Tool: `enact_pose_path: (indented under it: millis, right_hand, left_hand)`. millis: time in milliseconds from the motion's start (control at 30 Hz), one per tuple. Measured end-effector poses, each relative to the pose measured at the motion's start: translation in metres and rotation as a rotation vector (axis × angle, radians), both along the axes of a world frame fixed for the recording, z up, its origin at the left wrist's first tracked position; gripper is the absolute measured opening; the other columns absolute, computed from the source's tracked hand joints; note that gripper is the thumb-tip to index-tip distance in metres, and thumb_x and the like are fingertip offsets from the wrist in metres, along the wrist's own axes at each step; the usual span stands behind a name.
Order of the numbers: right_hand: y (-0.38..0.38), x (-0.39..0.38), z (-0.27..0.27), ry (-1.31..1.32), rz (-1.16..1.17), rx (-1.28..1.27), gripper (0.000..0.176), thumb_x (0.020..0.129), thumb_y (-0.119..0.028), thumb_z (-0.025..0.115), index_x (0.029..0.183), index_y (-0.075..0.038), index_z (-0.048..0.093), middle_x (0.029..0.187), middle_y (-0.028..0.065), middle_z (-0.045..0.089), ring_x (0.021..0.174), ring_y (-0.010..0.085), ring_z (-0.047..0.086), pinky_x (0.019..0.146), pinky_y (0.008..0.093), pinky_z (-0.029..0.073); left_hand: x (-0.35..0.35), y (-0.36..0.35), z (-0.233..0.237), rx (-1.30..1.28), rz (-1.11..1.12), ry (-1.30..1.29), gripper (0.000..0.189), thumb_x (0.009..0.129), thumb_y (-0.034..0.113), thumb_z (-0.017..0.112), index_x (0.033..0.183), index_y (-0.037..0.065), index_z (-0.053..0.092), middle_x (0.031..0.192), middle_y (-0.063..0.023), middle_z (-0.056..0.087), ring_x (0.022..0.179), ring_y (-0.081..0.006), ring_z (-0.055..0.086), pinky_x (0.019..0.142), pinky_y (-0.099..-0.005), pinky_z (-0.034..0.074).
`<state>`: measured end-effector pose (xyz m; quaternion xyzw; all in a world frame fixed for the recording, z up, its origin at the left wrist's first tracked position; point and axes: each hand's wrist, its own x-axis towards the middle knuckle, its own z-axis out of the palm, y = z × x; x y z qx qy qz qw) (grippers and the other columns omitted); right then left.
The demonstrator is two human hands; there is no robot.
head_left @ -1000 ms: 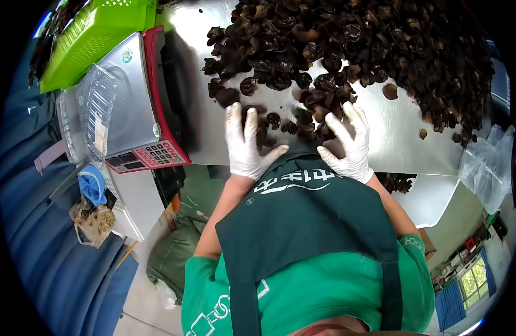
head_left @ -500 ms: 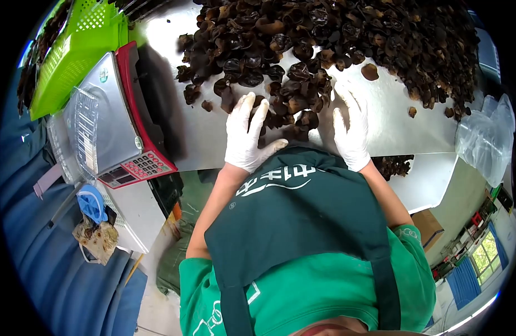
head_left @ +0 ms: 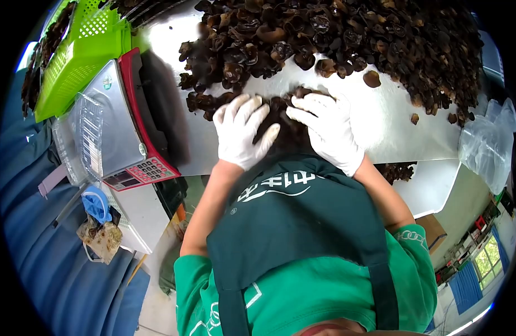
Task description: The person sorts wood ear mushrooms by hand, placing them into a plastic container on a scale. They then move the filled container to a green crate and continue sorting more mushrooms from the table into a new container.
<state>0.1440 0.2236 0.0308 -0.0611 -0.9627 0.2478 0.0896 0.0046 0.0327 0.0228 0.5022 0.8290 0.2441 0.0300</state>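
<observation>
Dark brown wood ear mushrooms (head_left: 375,39) lie heaped over the far part of a metal table (head_left: 389,131). A small batch of the mushrooms (head_left: 283,126), blurred in places, sits between my hands near the front edge. My white-gloved left hand (head_left: 240,131) rests at the left side of this batch, fingers apart and thumb towards the middle. From the right, my gloved right hand (head_left: 329,130) reaches over the batch with fingers stretched out to the left; its thumb is hidden. Neither hand is closed around a piece.
On the left stand a red-framed weighing scale (head_left: 148,168) and a bright green basket (head_left: 81,67). A clear plastic bag (head_left: 487,148) hangs at the table's right edge. Below that edge is a white tray (head_left: 434,187) with dark mushrooms (head_left: 398,172).
My right hand has moved left and turned inward over the mushrooms. My left hand has shifted slightly left. The mushrooms between them are gathered closer together and nearer to me.
</observation>
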Motion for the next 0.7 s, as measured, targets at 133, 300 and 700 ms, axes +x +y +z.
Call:
enact_pose_path:
  millis: [133,300,700]
  right_hand:
    - [0.017,-0.023,0.004,0.099,-0.07,-0.096,0.038,0.084,0.002,0.052,0.108,-0.014,0.076,0.117,0.0038,0.073,0.115,0.021,0.063,0.109,0.0424,0.037]
    - [0.023,-0.088,-0.002,0.179,-0.136,0.059,0.043,0.083,-0.006,0.058,0.123,-0.016,0.068,0.129,0.0052,0.065,0.122,0.0248,0.058,0.108,0.0451,0.038]
    - [0.041,-0.07,0.008,0.331,-0.152,-0.317,0.021,0.077,0.006,0.055,0.084,-0.011,0.065,0.082,0.0003,0.07,0.08,0.0221,0.067,0.082,0.0375,0.052]
  left_hand:
    - [-0.01,0.005,0.008,0.144,0.096,0.062,0.027,0.077,0.019,0.079,0.103,0.013,0.073,0.13,-0.0077,0.063,0.118,-0.0314,0.056,0.101,-0.0433,0.041]
    - [-0.051,0.048,0.011,0.058,0.162,0.132,0.059,0.079,0.026,0.078,0.134,0.012,0.06,0.145,-0.0141,0.051,0.131,-0.0351,0.048,0.106,-0.049,0.035]
    - [-0.052,0.028,0.011,0.224,0.213,0.045,0.041,0.076,0.016,0.078,0.116,0.012,0.067,0.125,-0.0071,0.062,0.12,-0.0321,0.054,0.103,-0.045,0.038]
